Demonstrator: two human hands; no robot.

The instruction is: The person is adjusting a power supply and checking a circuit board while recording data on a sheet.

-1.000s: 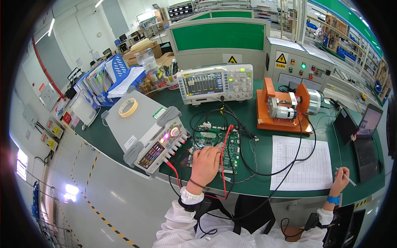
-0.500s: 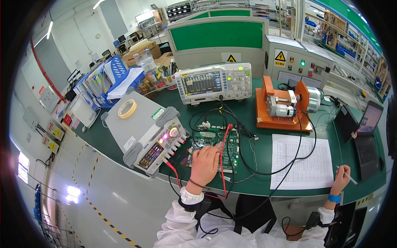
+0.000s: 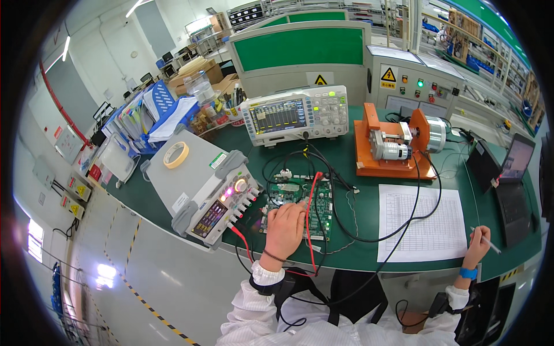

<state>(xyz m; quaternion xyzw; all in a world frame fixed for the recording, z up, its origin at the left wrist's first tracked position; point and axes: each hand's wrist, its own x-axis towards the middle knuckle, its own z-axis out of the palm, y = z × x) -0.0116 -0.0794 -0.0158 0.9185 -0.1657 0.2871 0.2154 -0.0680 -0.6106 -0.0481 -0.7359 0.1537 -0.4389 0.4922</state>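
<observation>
My left hand [image 3: 285, 230] rests over the left part of a green circuit board [image 3: 322, 222], its fingers bent and close together. What the fingertips pinch, if anything, is hidden beneath the hand. My right hand [image 3: 476, 247] is closed around a slim light-coloured pen [image 3: 492, 246] at the table's right front edge. The pen is tilted, just right of a printed table sheet [image 3: 421, 230]. A red lead [image 3: 309, 222] and black cables cross the board. Left of the board, a bench power supply [image 3: 210, 219] has lit displays and knobs.
An oscilloscope [image 3: 295, 115] with traces on its screen stands behind the board. An orange motor fixture [image 3: 369, 155] sits to its right. A laptop [image 3: 513, 202] is at the far right. A tape roll [image 3: 167, 161] lies on the power supply. A black cable [image 3: 398, 233] loops across the sheet.
My right hand and the pen have shifted slightly lower in the view, while the background has moved up a little. My left hand stays on the board.
</observation>
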